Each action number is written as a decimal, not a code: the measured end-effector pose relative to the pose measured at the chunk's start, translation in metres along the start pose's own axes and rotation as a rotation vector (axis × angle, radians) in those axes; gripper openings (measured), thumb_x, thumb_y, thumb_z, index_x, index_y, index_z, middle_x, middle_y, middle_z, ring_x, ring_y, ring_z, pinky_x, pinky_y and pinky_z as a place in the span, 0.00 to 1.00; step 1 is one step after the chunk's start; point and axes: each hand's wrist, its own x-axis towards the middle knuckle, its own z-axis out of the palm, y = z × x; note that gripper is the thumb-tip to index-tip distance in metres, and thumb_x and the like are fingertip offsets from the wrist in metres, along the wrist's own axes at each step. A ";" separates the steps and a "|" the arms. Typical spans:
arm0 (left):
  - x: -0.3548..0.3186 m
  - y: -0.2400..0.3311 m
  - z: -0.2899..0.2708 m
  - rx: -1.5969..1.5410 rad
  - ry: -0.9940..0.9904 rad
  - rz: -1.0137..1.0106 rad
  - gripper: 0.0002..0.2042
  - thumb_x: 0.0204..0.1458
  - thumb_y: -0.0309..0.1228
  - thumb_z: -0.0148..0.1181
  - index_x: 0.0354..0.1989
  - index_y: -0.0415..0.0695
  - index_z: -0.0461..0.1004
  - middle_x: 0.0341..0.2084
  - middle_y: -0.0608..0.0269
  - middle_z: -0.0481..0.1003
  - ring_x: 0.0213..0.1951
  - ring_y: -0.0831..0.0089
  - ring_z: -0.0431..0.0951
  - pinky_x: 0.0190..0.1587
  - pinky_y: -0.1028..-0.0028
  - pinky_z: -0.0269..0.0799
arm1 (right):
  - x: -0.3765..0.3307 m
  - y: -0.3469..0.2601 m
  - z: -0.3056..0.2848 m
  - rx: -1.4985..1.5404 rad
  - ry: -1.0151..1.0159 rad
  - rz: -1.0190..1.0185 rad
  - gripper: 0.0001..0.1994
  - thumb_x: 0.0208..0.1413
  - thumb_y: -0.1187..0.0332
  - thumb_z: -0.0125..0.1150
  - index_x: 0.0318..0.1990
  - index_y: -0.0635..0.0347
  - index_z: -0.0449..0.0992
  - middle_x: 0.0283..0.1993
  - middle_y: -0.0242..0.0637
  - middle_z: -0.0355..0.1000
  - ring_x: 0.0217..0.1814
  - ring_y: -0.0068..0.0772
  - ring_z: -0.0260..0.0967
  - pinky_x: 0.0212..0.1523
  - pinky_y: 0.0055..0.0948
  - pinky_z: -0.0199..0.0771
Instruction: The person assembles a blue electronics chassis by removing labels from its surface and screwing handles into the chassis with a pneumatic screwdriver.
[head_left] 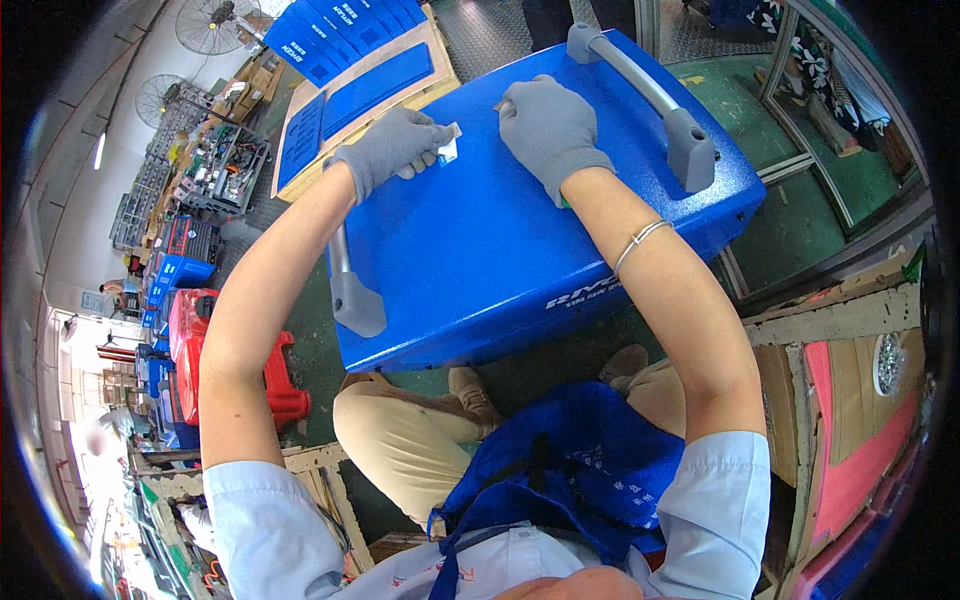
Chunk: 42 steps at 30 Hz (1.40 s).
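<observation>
A large blue metal case (480, 250) with a textured top lies in front of my knees. Above its far left part, my left hand (395, 148) in a grey glove pinches a small white and light-blue piece (449, 148), perhaps a label or packet. My right hand (548, 130), gloved the same way, is closed over the middle of the top. Its fingertips press together; what they hold, if anything, is too small to name. A bit of green shows beneath the right wrist. Grey handles run along the case's right side (650, 85) and its left side (357, 300), which my left arm partly covers.
Beyond the case, blue panels (378, 90) lie on a wooden pallet (440, 60). Red plastic stools (285, 385) stand to the left, with shelving farther back. On the right are a metal frame (820, 180) and a cardboard-covered bench holding a dish of small metal parts (887, 365).
</observation>
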 end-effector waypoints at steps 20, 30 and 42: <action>-0.028 -0.007 0.002 0.282 0.214 0.072 0.18 0.58 0.43 0.56 0.32 0.38 0.80 0.19 0.61 0.75 0.20 0.76 0.72 0.24 0.72 0.67 | 0.001 0.000 -0.005 0.037 -0.058 -0.015 0.15 0.60 0.58 0.53 0.45 0.56 0.79 0.50 0.43 0.72 0.45 0.48 0.77 0.40 0.44 0.80; -0.035 -0.014 0.004 0.344 0.286 0.116 0.18 0.60 0.44 0.56 0.30 0.40 0.77 0.16 0.67 0.71 0.17 0.81 0.69 0.20 0.76 0.65 | 0.000 0.002 -0.005 0.036 -0.052 -0.028 0.15 0.60 0.58 0.52 0.45 0.55 0.79 0.50 0.44 0.72 0.46 0.48 0.76 0.41 0.45 0.80; -0.101 -0.033 -0.097 0.206 0.379 0.189 0.21 0.57 0.49 0.58 0.29 0.39 0.75 0.21 0.66 0.73 0.25 0.80 0.74 0.27 0.76 0.71 | 0.006 0.002 0.005 0.090 0.082 -0.140 0.13 0.56 0.58 0.54 0.39 0.52 0.81 0.43 0.43 0.75 0.42 0.48 0.76 0.40 0.44 0.78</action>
